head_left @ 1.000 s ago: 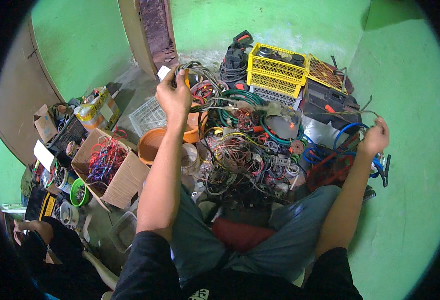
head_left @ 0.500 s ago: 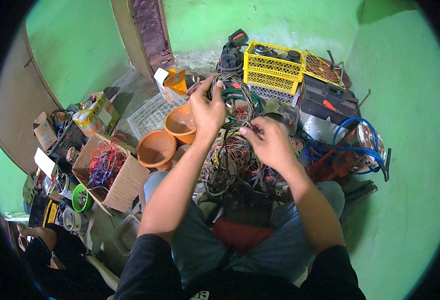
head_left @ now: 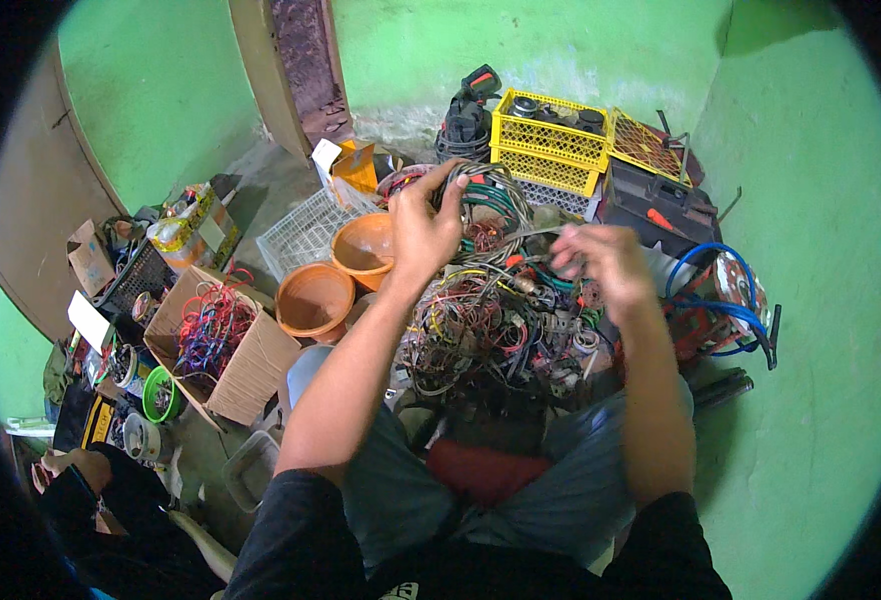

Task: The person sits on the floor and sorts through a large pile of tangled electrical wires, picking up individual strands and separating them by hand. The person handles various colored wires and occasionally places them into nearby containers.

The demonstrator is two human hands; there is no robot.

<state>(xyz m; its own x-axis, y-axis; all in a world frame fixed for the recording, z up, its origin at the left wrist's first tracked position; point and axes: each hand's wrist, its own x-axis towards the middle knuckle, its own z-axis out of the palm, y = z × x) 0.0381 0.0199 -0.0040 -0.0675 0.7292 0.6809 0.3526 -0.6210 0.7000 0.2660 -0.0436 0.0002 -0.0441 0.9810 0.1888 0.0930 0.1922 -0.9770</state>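
My left hand [head_left: 424, 225] is raised over the clutter, its fingers and thumb closed on a looped coil of dark grey cable [head_left: 506, 183]. To the right, my right hand [head_left: 604, 265] is a little smeared by motion. A strand of the same cable runs from the coil to its pinched fingers. Below both hands lies a big tangled heap of wires [head_left: 461, 320] in red, yellow, black and brown, with small connectors and metal parts among them. Green wire loops [head_left: 489, 200] show just behind the held coil.
Left of the heap stand two orange pots [head_left: 316, 300], a white crate [head_left: 306, 235] and a cardboard box [head_left: 251, 365] of red and blue wires. Behind are yellow crates [head_left: 551, 135] and a black toolbox [head_left: 656, 205]. Blue hose [head_left: 726, 310] lies right. Another person's hand [head_left: 81, 467] shows lower left.
My right hand has moved right and away from my left, drawing a cable strand out from the coil. My left hand still holds the coil, almost in place.
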